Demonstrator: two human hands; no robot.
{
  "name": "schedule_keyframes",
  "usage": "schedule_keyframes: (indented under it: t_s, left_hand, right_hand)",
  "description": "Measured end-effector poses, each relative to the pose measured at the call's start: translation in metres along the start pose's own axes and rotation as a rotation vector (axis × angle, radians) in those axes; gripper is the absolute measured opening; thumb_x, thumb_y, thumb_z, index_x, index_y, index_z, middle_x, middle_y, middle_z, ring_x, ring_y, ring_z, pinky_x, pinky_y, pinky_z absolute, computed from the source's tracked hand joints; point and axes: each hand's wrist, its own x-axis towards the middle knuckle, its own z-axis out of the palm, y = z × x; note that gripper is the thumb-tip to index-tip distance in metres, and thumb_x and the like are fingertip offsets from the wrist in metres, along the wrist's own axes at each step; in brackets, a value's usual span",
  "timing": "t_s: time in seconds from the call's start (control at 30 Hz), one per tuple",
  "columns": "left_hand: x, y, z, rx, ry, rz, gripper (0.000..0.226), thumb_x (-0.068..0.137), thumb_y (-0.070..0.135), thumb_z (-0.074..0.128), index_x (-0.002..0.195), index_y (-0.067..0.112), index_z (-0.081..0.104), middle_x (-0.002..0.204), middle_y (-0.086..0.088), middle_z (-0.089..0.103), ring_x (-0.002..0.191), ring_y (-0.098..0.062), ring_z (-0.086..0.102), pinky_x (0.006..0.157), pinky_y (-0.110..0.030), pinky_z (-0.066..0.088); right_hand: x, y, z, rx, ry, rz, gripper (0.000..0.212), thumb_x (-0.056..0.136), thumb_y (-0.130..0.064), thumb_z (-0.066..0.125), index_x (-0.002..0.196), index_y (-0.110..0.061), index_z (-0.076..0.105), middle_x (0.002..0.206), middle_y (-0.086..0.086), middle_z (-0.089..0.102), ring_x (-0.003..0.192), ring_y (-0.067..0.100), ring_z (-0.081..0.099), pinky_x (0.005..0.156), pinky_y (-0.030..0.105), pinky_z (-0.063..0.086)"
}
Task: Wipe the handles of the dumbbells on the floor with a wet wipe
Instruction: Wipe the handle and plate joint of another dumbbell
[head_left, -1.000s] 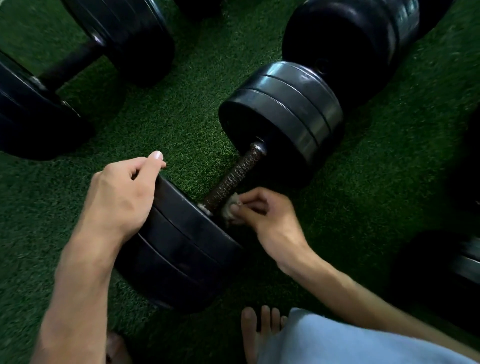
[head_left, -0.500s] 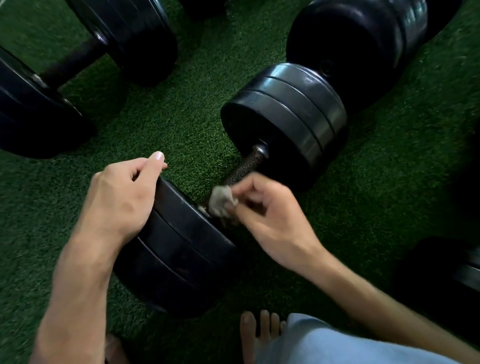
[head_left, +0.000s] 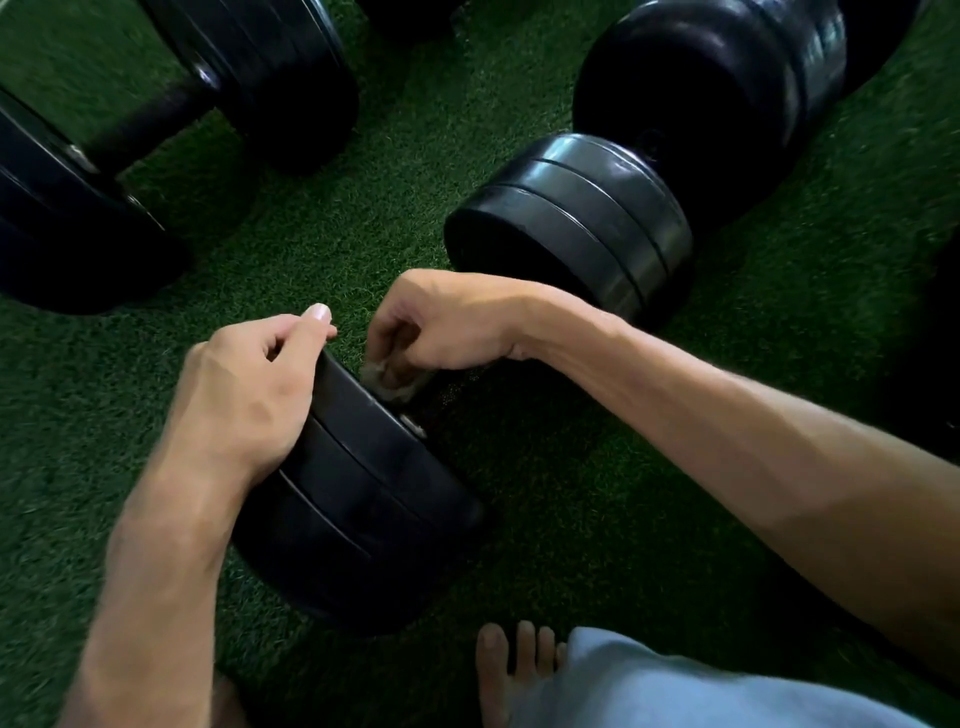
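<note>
**Two hands on the near dumbbell**

We count three dumbbells fully or partly in view on the green turf (head_left: 597, 493), plus a dark shape at the right edge that we cannot identify. The near dumbbell (head_left: 363, 499) lies diagonally in front of us; its far head (head_left: 571, 223) shows three stacked black plates, and its near head shows about the same. A second dumbbell (head_left: 171, 104) sits at the upper left, with two heads and a dark bar between them. A third (head_left: 727, 78) lies at the upper right, just behind the near one's far head.

Our left hand (head_left: 244, 395) grips the top rim of the near head, fingers curled over its edge, thumb along the top. Our right hand (head_left: 447, 322) is curled over the handle (head_left: 452, 389), pinching one crumpled wipe (head_left: 389, 376) against the bar just beside the near head. The hand covers most of the handle; only a short knurled stretch shows beneath the wrist.

One bare foot (head_left: 509, 670), with four toes visible, rests on the turf at the bottom beside a pale blue garment (head_left: 675, 691).
</note>
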Motion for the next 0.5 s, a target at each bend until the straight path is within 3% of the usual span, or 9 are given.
schedule_keyframes:
  t_s: [0.1, 0.23, 0.3, 0.4, 0.5]
  left_hand:
    - [0.001, -0.002, 0.0, 0.005, 0.002, -0.002, 0.039, 0.099, 0.054, 0.046, 0.096, 0.03, 0.076, 0.089, -0.009, 0.071, 0.091, -0.029, 0.061, 0.079, -0.038, 0.044]
    - [-0.001, -0.001, -0.001, 0.013, -0.002, 0.006, 0.04, 0.099, 0.055, 0.045, 0.096, 0.03, 0.076, 0.09, -0.011, 0.07, 0.088, -0.03, 0.06, 0.078, -0.04, 0.044]
    - [-0.001, 0.0, 0.0, 0.007, 0.0, 0.006, 0.04, 0.099, 0.055, 0.045, 0.095, 0.03, 0.076, 0.092, -0.011, 0.07, 0.091, -0.03, 0.06, 0.079, -0.04, 0.044]
    - [0.0, -0.002, 0.0, -0.009, 0.004, 0.002, 0.036, 0.099, 0.054, 0.046, 0.098, 0.033, 0.076, 0.095, -0.001, 0.07, 0.097, -0.025, 0.06, 0.08, -0.034, 0.04]
    - [0.001, -0.004, 0.0, -0.01, 0.0, 0.002, 0.037, 0.099, 0.054, 0.046, 0.098, 0.033, 0.076, 0.093, 0.001, 0.07, 0.095, -0.024, 0.061, 0.078, -0.034, 0.04]
  right_hand:
    - [-0.019, -0.002, 0.001, -0.02, 0.071, -0.082, 0.019, 0.086, 0.0, 0.067, 0.098, -0.01, 0.078, 0.089, 0.001, 0.078, 0.081, 0.009, 0.071, 0.077, 0.03, 0.058]
    - [-0.017, 0.004, 0.001, -0.085, 0.245, -0.032, 0.023, 0.085, -0.001, 0.064, 0.1, -0.01, 0.078, 0.092, 0.002, 0.078, 0.085, 0.009, 0.071, 0.077, 0.022, 0.054]
    - [-0.003, 0.001, 0.002, -0.194, 0.18, 0.042, 0.026, 0.087, -0.001, 0.062, 0.103, -0.013, 0.078, 0.094, 0.001, 0.076, 0.085, 0.013, 0.069, 0.071, 0.02, 0.053]
    - [0.014, -0.004, 0.003, -0.184, -0.069, 0.152, 0.02, 0.091, -0.003, 0.063, 0.101, -0.012, 0.078, 0.084, -0.001, 0.071, 0.072, 0.013, 0.065, 0.056, 0.017, 0.051]
    - [0.016, -0.003, 0.002, -0.095, -0.089, 0.159, 0.024, 0.088, 0.004, 0.062, 0.09, -0.013, 0.077, 0.074, -0.003, 0.071, 0.073, 0.016, 0.068, 0.068, 0.032, 0.06]
